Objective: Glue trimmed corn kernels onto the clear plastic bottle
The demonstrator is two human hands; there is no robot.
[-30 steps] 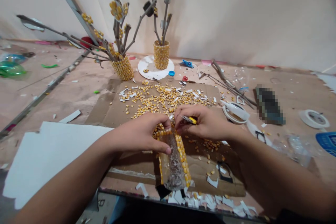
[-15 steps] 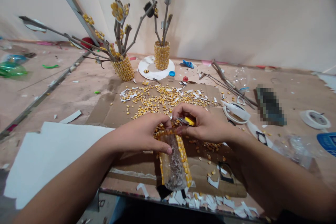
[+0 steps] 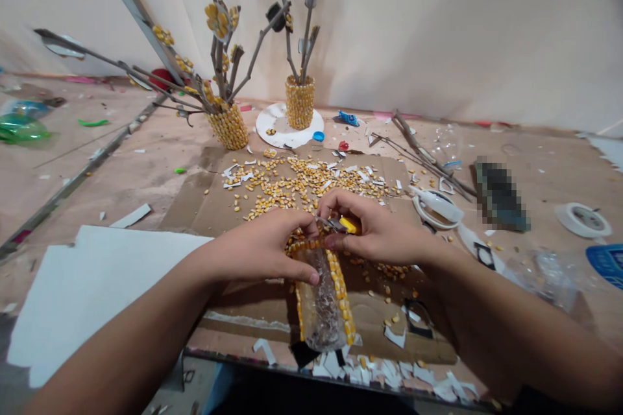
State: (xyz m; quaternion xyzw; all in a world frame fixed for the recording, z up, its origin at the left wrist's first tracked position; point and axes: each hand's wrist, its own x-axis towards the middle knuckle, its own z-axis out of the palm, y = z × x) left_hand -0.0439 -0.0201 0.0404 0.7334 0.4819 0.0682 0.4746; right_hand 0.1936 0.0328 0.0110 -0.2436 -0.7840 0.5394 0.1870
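Observation:
A clear plastic bottle (image 3: pixel 324 311) lies on its side on brown cardboard, with rows of yellow corn kernels along its edges and round its far end. My left hand (image 3: pixel 272 243) grips that far end, thumb on the bare plastic. In my right hand (image 3: pixel 363 227) is what looks like a utility knife (image 3: pixel 346 225), yellow with a grey metal part, pinched against the kernel-covered rim. Its tip is partly hidden by my fingers. Loose corn kernels (image 3: pixel 277 188) lie scattered just beyond both hands.
Two kernel-covered pots with branches, one (image 3: pixel 228 126) at left and one (image 3: pixel 300 104) on a white disc (image 3: pixel 272 126), stand at the back. White sheets (image 3: pixel 97 292) lie left. Sticks (image 3: pixel 423 155), a glue bottle (image 3: pixel 440 204) and tape (image 3: pixel 583 219) lie right. Paper scraps line the front edge.
My right hand and the utility knife have shifted slightly, the knife a little to the left. My left hand and the bottle stay in place.

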